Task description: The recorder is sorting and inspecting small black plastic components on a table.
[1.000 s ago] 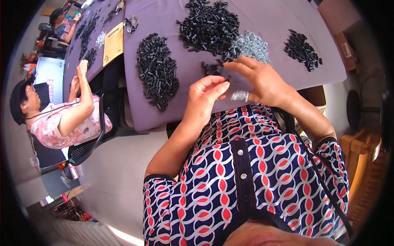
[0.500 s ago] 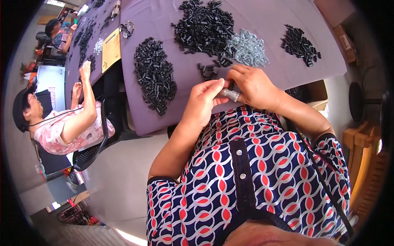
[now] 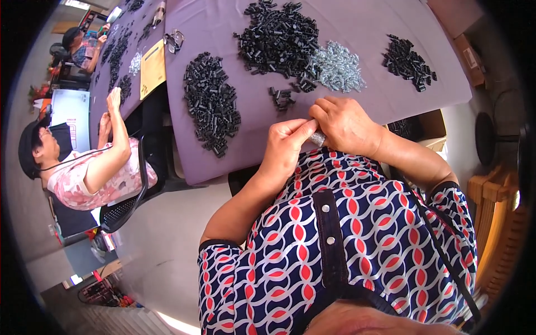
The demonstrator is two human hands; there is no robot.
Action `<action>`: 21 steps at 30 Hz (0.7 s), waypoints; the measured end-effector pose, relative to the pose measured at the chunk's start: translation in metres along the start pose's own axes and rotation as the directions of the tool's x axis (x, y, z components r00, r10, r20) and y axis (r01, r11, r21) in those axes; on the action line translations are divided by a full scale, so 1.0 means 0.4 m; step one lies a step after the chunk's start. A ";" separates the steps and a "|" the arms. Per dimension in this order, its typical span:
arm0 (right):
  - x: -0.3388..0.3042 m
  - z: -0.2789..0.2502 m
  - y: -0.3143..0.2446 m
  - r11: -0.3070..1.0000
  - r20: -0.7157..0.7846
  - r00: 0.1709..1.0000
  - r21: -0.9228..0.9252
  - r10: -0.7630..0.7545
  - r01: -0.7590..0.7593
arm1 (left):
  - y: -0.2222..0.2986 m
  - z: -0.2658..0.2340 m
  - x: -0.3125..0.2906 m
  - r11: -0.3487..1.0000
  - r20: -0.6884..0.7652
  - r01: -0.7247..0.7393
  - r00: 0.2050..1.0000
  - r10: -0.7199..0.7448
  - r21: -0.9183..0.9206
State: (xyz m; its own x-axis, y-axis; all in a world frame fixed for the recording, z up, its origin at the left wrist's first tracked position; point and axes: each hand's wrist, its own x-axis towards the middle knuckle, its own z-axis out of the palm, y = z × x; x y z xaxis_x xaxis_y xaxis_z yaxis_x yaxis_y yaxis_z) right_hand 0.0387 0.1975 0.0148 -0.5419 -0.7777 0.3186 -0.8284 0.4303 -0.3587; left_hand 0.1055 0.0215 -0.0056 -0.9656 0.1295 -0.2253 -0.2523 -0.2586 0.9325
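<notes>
Near the table's front edge my left hand (image 3: 286, 146) and my right hand (image 3: 349, 127) meet, fingertips pinched together. What they pinch is too small and too covered by fingers to name. A silvery, crinkled piece (image 3: 317, 138) shows just under the fingertips, between the hands; whether it is held or wrapped round a finger I cannot tell. Just beyond lies a small group of black cylindrical parts (image 3: 282, 99). Behind it are a large heap of black parts (image 3: 277, 39) and a pile of shiny clear-silver small pieces (image 3: 339, 66).
Black parts form a long pile (image 3: 211, 103) at left and a smaller pile (image 3: 408, 61) at right on the purple-grey tablecloth (image 3: 368, 22). A yellow envelope (image 3: 152, 68) and glasses (image 3: 173, 40) lie farther left. A co-worker (image 3: 97, 167) sits at left; an open carton (image 3: 430, 125) stands at right.
My left hand has shifted right and closed up against my right hand. Less of the silvery piece shows now. The piles have stayed the same.
</notes>
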 end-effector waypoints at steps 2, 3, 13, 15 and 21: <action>-0.010 0.003 0.006 0.999 0.007 1.000 0.046 0.003 -0.003 | 0.008 0.025 -0.004 0.992 -0.027 -0.002 1.000 -0.002 -0.127; -0.018 0.008 0.009 0.999 0.007 1.000 0.046 0.003 -0.004 | 0.010 0.028 -0.006 0.992 -0.026 -0.001 1.000 -0.002 -0.127; -0.075 -0.078 0.120 0.947 -0.212 0.954 -0.196 0.211 -0.253 | 0.054 -0.099 0.069 0.639 -0.087 -0.360 0.825 0.558 0.680; -0.099 -0.092 0.192 0.869 -0.302 0.924 -0.359 0.237 -0.340 | 0.085 -0.130 0.082 0.477 -0.073 -0.286 0.794 0.603 0.831; -0.180 -0.100 0.346 0.679 -0.334 0.808 -0.437 0.486 -0.590 | 0.083 -0.154 0.122 0.250 0.146 -0.322 0.831 0.536 0.913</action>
State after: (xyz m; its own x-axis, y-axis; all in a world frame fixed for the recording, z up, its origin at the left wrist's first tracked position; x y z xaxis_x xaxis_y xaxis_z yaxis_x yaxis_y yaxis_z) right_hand -0.0427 0.3314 -0.0228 -0.8874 -0.2658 0.3766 -0.3053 0.9510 -0.0481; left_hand 0.0462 -0.0396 -0.0030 -0.9289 0.1089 0.3539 0.3046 0.7681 0.5632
